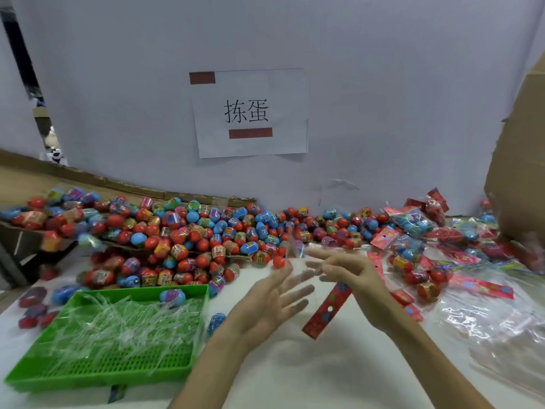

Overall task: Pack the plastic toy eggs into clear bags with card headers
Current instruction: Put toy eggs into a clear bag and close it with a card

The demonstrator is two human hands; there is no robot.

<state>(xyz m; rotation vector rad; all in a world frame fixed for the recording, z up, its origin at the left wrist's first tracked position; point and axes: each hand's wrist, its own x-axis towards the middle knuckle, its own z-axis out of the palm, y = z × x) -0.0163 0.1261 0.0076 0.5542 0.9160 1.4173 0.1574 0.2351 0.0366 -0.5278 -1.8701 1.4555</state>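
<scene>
Between our two hands, above the middle of the white table (295, 367), we see a clear bag (298, 262). It is blurred and barely readable. Its red card header (327, 309) hangs tilted, its low end toward us and its top end under the right hand (351, 274).

The right hand's fingers reach leftward, fairly straight. The header meets their underside, but we cannot tell how it is held, since the thumb is hidden. Our left hand (269, 302) is wide, palm up, fingers spread and straight. Its fingertips look hazy, as if behind the bag's film.

Just beyond the fingertips the pile of toy eggs (206, 231) begins. These are red and blue eggs with printed wraps, heaped along the far side of the table against the grey wall. One red egg (278, 261) lies at the pile's near edge, just beside the left fingertips.

To the near left sits a green tray (38, 370) full of crumpled clear strips. A blue egg (172, 296) is at the tray's far edge and another egg (216, 321) is just right of it.

On the right lie filled bags (413, 224) with red headers, loose header cards (483, 287), and a stack of empty clear bags (489, 323). Behind them, at the right edge, rises a cardboard box (522, 149). Flattened cardboard (124, 184) lies behind the eggs at far left. On the wall we see a paper sign (250, 113) with two characters and two brown tape strips.
</scene>
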